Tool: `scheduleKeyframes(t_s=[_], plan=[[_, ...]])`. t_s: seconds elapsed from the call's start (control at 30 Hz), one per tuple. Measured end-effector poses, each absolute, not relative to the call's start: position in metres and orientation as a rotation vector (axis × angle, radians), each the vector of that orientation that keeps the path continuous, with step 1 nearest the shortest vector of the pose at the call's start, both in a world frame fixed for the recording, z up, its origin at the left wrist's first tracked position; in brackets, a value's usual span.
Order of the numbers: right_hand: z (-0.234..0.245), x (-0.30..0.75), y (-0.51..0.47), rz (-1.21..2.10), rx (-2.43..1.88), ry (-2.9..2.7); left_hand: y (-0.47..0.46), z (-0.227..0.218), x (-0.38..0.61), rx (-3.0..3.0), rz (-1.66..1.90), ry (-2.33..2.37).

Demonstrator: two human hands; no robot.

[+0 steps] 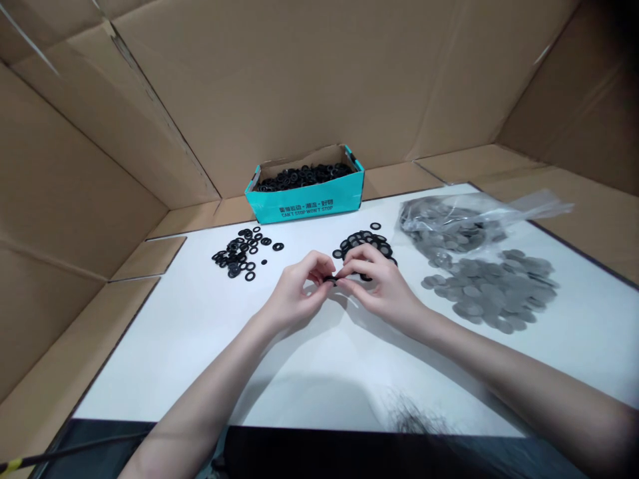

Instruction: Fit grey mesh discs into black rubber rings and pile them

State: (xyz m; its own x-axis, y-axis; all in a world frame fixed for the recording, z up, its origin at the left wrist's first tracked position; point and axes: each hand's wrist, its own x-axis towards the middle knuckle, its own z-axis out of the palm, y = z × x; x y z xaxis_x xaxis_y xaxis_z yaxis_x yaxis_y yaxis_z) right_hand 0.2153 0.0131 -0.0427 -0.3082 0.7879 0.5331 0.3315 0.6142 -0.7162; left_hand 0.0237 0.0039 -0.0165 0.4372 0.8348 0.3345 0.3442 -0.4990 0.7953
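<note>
Between my two hands, just above the white tabletop, is a small black ring (330,279). My left hand (305,285) pinches it from the left with thumb and fingers. The fingertips of my right hand (373,278) are closed on its right side; whether a grey disc sits in the ring is too small to tell. Right behind my right hand lies a pile of black rings with grey centres (367,241), partly hidden by the fingers. To the left is a loose heap of open black rings (238,251). Thin grey discs (494,293) are spread out on the right.
A turquoise box (307,203) full of black rings stands at the back. A clear plastic bag (444,223) with grey discs lies at the back right. Cardboard walls (299,80) enclose the white table (164,359) at the back and sides.
</note>
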Motion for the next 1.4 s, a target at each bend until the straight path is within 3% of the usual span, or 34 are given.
scheduleKeyframes(t_s=[0.47, 1.03, 1.4], plan=[[-0.0401, 0.2129, 0.0096, 0.797, -0.915, -1.887, 0.0035, -0.0185, 0.0224, 2.087, 0.885, 0.944], [-0.0448, 0.2158, 0.0143, 0.638, -0.883, -1.931, 0.0043, -0.0126, 0.0218, 2.087, 0.88, 0.968], [-0.0436, 0.2134, 0.0113, 0.859, -0.913, -1.84, 0.0027, -0.018, 0.0229, 2.081, 0.915, 0.915]])
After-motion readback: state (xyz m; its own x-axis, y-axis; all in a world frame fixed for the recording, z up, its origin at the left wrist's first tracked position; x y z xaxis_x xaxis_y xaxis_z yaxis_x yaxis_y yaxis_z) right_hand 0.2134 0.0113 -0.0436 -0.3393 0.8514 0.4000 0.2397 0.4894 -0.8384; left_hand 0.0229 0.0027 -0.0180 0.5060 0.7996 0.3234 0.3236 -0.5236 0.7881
